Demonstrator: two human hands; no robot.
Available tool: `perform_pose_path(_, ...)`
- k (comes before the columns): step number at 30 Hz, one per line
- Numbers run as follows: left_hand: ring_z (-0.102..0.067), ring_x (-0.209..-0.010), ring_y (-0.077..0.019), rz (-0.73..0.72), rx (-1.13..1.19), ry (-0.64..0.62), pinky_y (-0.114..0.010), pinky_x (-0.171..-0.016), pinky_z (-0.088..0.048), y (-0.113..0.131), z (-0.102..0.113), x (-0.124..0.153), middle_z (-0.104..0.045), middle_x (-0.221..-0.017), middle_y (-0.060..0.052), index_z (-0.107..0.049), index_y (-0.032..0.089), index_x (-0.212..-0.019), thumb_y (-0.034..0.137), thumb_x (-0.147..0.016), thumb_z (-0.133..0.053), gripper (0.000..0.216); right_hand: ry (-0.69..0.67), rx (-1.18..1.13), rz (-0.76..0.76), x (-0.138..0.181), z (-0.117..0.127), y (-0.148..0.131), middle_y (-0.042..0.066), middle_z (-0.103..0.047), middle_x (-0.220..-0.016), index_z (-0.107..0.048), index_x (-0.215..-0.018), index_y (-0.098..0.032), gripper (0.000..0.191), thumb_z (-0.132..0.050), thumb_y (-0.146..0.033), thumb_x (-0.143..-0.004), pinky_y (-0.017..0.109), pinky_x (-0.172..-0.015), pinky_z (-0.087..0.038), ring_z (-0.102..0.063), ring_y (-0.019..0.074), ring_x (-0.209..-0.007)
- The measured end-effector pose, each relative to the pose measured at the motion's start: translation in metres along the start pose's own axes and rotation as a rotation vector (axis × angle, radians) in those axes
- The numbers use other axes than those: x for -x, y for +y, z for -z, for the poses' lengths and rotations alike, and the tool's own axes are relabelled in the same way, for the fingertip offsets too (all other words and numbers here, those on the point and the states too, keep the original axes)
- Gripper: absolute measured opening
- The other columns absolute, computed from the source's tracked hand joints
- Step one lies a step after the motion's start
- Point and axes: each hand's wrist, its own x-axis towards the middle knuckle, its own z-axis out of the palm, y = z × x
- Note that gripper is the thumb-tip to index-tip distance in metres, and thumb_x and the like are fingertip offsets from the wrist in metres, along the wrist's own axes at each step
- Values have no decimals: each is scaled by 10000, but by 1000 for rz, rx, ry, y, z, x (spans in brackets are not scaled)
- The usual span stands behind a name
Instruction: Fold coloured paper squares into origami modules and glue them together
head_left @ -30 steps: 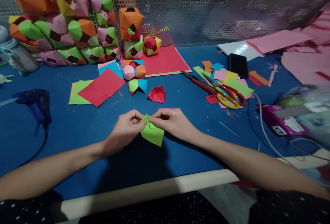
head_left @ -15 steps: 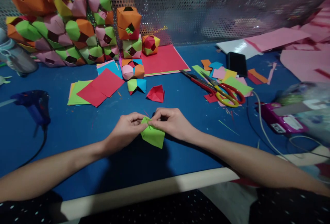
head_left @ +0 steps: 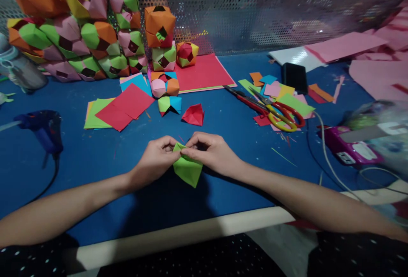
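Observation:
Between both hands is a small piece of folded green paper point(head_left: 188, 170), its lower corner pointing down toward me. My left hand point(head_left: 157, 158) pinches its upper left edge with thumb and fingers. At the top right edge, my right hand point(head_left: 212, 153) grips it the same way, and the two thumbs nearly meet. The inner fingertips are partly hidden behind the paper. Just beyond the hands lies a folded red paper piece point(head_left: 194, 115). A green and blue folded unit point(head_left: 170, 105) sits behind it to the left.
Stacked paper modules point(head_left: 98, 38) line the back left. Red and green sheets point(head_left: 124, 107) lie left of centre, beyond a blue glue gun point(head_left: 41, 130). On the right are scissors point(head_left: 277, 113), paper scraps point(head_left: 293, 102), a black phone point(head_left: 295, 78) and a purple packet point(head_left: 350, 147).
The green paper has tilted slightly, and its lower corner now points further down and left. Both hands keep their pinch in nearly the same place.

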Motion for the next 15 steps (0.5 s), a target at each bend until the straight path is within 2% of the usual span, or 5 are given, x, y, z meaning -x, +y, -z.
perform_pose_path(4,-412,-511,-59,22,93,37,-181,-470,-307,1,-1,-2,-491,-581,49,-535,150,-675,286,-689,-651,179,-85,103,25,0,8,-4,21,-622,-742,-645,-784,-161,157,-557,-285,-824,245,-587,-402,-532,119,-653)
perform_pose_path(9,-482,-568,-72,25,72,26,-183,-520,-366,0,0,-2,-557,-635,26,-591,139,-734,237,-695,-643,118,-36,138,48,-1,9,3,21,-661,-713,-670,-720,-165,159,-560,-227,-815,250,-595,-415,-576,124,-638)
perform_pose_path(15,-543,-667,-119,-20,-16,-13,-210,-574,-422,-5,3,-3,-616,-731,-24,-660,139,-773,246,-711,-620,129,-40,102,67,-1,7,7,17,-666,-690,-692,-705,-176,137,-609,-244,-790,251,-570,-419,-579,124,-614)
